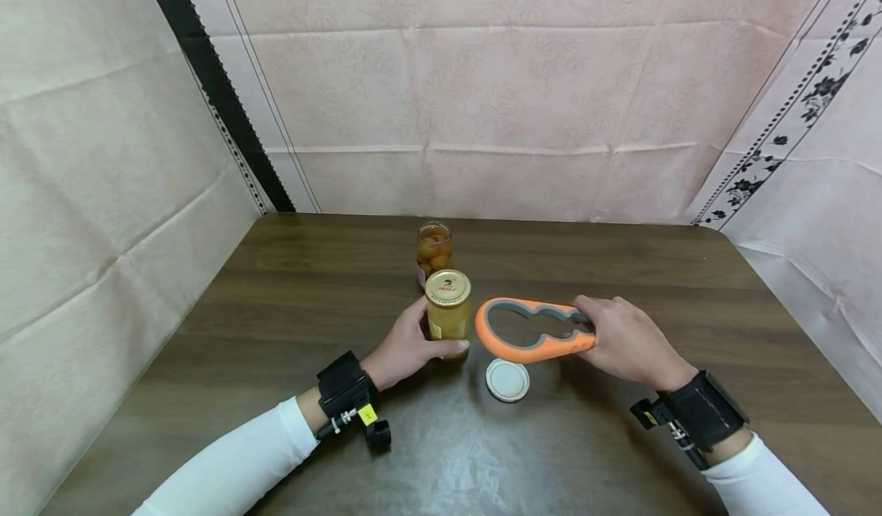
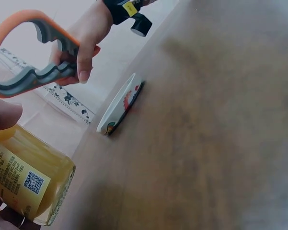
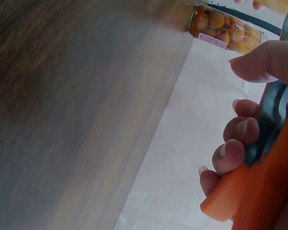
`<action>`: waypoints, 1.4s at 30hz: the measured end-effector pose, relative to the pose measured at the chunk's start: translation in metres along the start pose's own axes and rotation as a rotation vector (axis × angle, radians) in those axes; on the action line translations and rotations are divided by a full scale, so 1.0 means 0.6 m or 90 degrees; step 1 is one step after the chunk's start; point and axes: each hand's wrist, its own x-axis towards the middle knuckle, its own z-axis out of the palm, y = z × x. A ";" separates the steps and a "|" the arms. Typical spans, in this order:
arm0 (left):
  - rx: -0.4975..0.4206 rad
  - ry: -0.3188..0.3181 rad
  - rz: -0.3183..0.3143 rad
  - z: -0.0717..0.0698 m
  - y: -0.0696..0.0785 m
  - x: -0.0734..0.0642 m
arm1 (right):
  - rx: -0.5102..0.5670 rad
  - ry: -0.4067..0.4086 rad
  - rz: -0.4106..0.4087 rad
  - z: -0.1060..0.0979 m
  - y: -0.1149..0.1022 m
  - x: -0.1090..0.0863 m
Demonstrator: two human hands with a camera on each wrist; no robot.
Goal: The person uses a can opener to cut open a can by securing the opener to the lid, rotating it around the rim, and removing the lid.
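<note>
My left hand (image 1: 403, 349) grips a glass jar (image 1: 448, 318) of pale yellow contents with a gold lid (image 1: 448, 287) on top. In the left wrist view the jar's label (image 2: 19, 175) carries a QR code. An orange and grey jar opener (image 1: 529, 353) is in my right hand (image 1: 630, 341), its fingers curled round the handle end. The opener's wide loop points left towards the jar, held apart from it at about lid height. Below the opener, a loose white lid (image 1: 507, 380) lies inner side up on the table.
Just behind the gripped jar stands a second, lidless jar (image 1: 434, 246) of round brownish fruit, partly hidden by it. The brown wooden table (image 1: 331, 286) ends at a pale cloth backdrop (image 1: 517, 118). Another cloth hangs at the left.
</note>
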 end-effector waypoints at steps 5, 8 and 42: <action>0.005 -0.005 -0.012 -0.003 0.002 -0.016 | -0.005 0.000 -0.002 0.002 0.001 0.001; 0.011 -0.007 -0.024 -0.004 0.004 -0.025 | -0.004 -0.003 0.001 0.002 0.002 0.001; -0.001 -0.054 -0.038 -0.001 0.002 -0.049 | 0.027 -0.028 -0.001 0.009 -0.002 0.000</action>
